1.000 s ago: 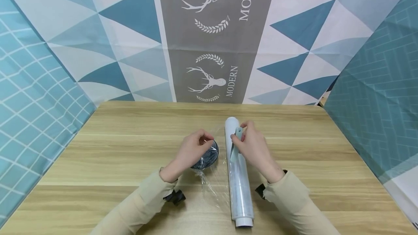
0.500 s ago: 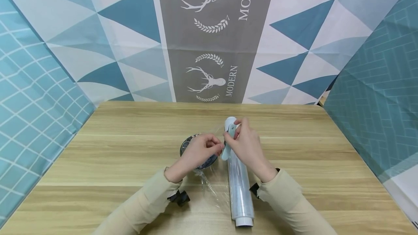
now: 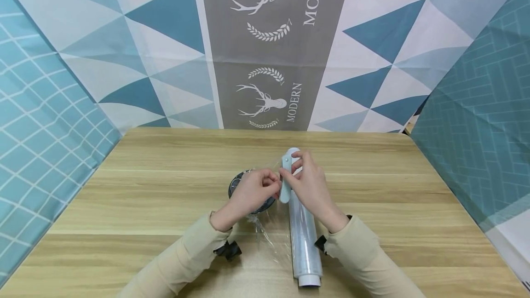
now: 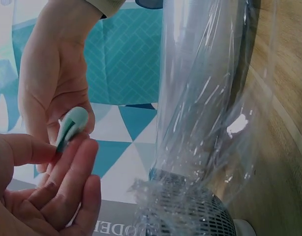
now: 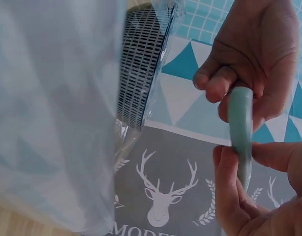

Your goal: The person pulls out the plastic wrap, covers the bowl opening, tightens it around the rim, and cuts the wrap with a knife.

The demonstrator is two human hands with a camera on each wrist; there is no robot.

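Nearest, two cream-coloured fabric sleeves (image 3: 178,256) came in from the lower edge of the head view, a small black fitting (image 3: 228,250) showing by each cuff. Between them lay the white near end of a long roll of clear plastic film (image 3: 305,247), its length running away across a tabletop of pale striped wood grain (image 3: 136,201). To its left, a loose, creased stretch of clear film (image 3: 267,236) reached to a round dark bowl with a grid-patterned wall (image 5: 138,69), partly hidden under the left hand (image 3: 253,190) in the head view.

The bare hands met on a slim, pale mint-green tool with rounded ends (image 3: 285,185), raised off the table beside the bowl. The left thumb and fingertips pinched it near its lower end; the right hand (image 3: 312,187) gripped it farther up, between thumb and fingers.

Behind the table hung a grey, blue and white cloth printed with triangles and stag heads (image 3: 265,49).
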